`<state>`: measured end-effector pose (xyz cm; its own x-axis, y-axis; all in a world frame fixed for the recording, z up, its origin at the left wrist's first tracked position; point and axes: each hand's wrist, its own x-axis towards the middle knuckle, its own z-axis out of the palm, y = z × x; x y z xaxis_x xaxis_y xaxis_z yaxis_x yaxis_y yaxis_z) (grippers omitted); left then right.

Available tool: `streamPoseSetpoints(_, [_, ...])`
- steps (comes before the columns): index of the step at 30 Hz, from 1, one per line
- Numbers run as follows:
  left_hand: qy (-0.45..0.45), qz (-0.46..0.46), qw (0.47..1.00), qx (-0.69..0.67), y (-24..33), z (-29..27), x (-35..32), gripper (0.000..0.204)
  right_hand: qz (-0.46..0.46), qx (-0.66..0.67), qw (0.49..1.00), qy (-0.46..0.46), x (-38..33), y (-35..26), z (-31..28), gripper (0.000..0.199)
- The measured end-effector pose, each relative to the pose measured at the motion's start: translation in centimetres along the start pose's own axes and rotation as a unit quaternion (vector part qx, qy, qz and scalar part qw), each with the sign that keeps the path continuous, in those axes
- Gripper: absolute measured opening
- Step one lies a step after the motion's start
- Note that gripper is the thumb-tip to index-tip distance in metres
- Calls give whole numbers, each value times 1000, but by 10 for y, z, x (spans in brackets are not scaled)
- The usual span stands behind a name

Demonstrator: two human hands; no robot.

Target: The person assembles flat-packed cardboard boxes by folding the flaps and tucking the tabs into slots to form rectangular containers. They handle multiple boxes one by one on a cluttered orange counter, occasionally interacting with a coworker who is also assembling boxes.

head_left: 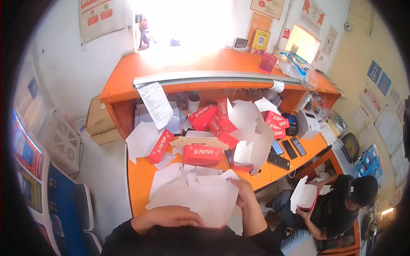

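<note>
A large unfolded food carton [192,198], white inside face up, lies in front of my body at the near edge of the orange desk. My left hand [177,215] rests flat on its near part, fingers stretched out. At the carton's right corner my right hand [243,192] is closed on the edge, thumb on top. Just beyond stands a folded red food box [203,155] with its brown-edged lid up. Another red box [160,147] with white flaps spread sits to its left. More part-folded red boxes [203,117] are piled behind.
Several phones [289,149] and a cable lie at the desk's right. A paper receipt [154,104] hangs from the orange counter [179,64]. At lower right a seated co-worker [341,209] holds an open carton [305,195]. A blue-backed chair [64,205] stands left.
</note>
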<state>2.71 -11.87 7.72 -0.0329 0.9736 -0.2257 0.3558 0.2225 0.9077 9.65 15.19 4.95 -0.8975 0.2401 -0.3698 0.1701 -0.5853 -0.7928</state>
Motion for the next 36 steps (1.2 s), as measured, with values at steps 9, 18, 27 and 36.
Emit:
streamPoseSetpoints(9, [400, 89, 763, -499, 18, 1, 40, 36, -566, -415, 691, -176, -61, -9, 65, 43])
streamPoseSetpoints(18, [439, 81, 780, -439, 12, 24, 62, 23, -567, -553, 609, -45, -64, 11, 46, 33])
streamPoseSetpoints(27, [407, 49, 726, -553, 11, 33, 71, 22, -565, -417, 710, 42, -56, 36, 34, 39])
streamPoseSetpoints(36, [407, 49, 761, -503, 10, 35, 65, 26, -533, -539, 650, -47, -55, 34, 25, 38])
